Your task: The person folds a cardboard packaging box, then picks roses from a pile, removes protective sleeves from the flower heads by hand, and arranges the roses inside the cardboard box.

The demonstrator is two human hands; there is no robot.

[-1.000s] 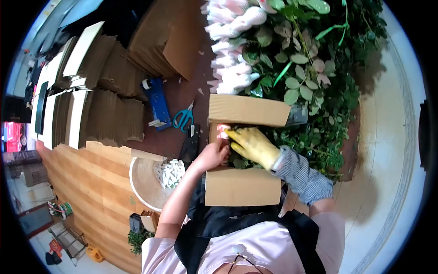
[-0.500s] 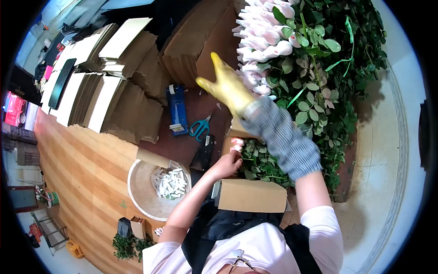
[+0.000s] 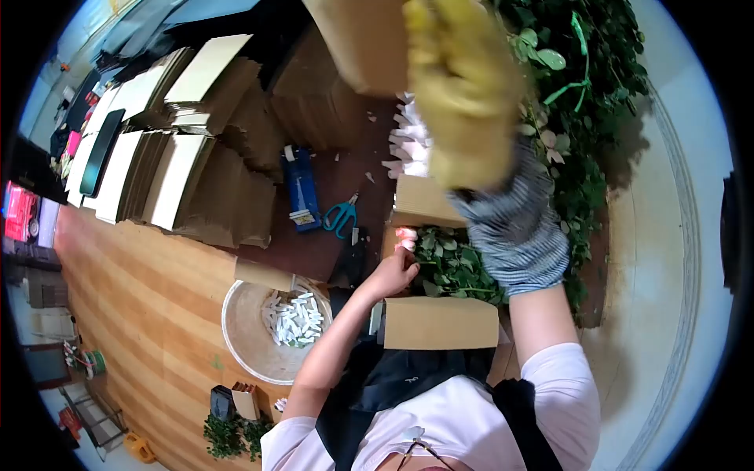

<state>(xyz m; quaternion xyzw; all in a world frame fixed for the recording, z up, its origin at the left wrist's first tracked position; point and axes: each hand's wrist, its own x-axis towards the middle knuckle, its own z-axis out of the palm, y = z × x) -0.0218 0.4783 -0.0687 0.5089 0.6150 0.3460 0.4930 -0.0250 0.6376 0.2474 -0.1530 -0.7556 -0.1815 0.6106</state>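
My right hand (image 3: pixel 467 94), in a blurred yellow glove with a striped grey sleeve, is raised high over the bench and closed on the edge of a brown cardboard sheet (image 3: pixel 357 47). Lower down, my bare left hand (image 3: pixel 395 273) has curled fingers at the left end of an open cardboard box (image 3: pixel 441 323). Pink-and-white rose heads (image 3: pixel 406 237) sit just beyond its fingertips; whatever those fingers grip is hidden. Green leafy stems (image 3: pixel 455 263) lie inside the box, between its raised flaps. The glove partly covers a pile of roses in white net sleeves (image 3: pixel 410 141).
Stacks of flat cardboard (image 3: pixel 188 169) stand at the left, with a dark phone (image 3: pixel 102 153) on top. A blue tape dispenser (image 3: pixel 301 188) and teal scissors (image 3: pixel 340 216) lie on the bench. Below is a bucket (image 3: pixel 236 345) of white pieces. Heaped foliage (image 3: pixel 601 102) fills the right.
My gloved right hand, open and empty before, has moved up and right and now holds a cardboard sheet. My left hand has stayed nearly in place by the rose heads.
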